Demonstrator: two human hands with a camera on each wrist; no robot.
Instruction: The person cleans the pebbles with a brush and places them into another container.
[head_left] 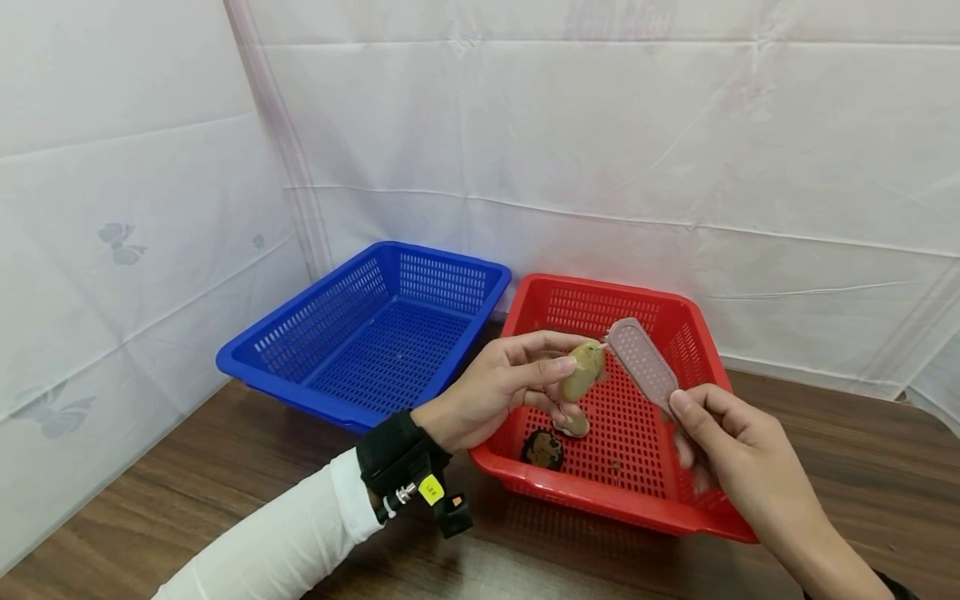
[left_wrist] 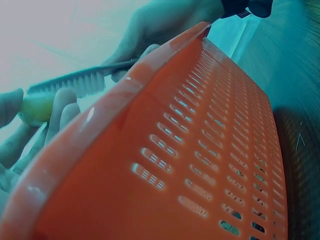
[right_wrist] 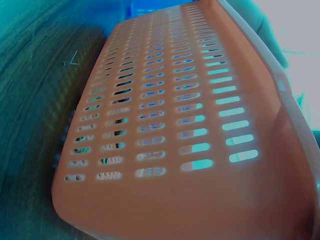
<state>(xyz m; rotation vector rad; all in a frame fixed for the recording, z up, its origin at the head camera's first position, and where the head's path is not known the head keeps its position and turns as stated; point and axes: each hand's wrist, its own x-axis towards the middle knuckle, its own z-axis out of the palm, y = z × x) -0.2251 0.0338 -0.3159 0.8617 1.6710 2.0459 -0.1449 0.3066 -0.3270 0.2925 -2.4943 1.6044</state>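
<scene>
My left hand [head_left: 517, 375] holds a small yellowish-green potato [head_left: 581, 372] over the red basket [head_left: 615, 498], the thumb lying along its near side. My right hand [head_left: 738, 454] grips the handle of a dull pink brush [head_left: 642, 360], whose dotted back faces up in the head view. In the left wrist view the pale bristles [left_wrist: 90, 85] point down, and the brush's tip overlaps the potato [left_wrist: 37, 107]. Inside the red basket lie a tan rounded piece [head_left: 573, 423] and a dark round piece [head_left: 542, 450] with brown patches. The right wrist view shows mostly the basket's slotted side.
A blue basket [head_left: 300, 379] stands left of the red one on the brown wooden table [head_left: 847, 467]. White cloth [head_left: 825, 167] hangs behind and along the left side. A few dark specks lie on the red basket's floor.
</scene>
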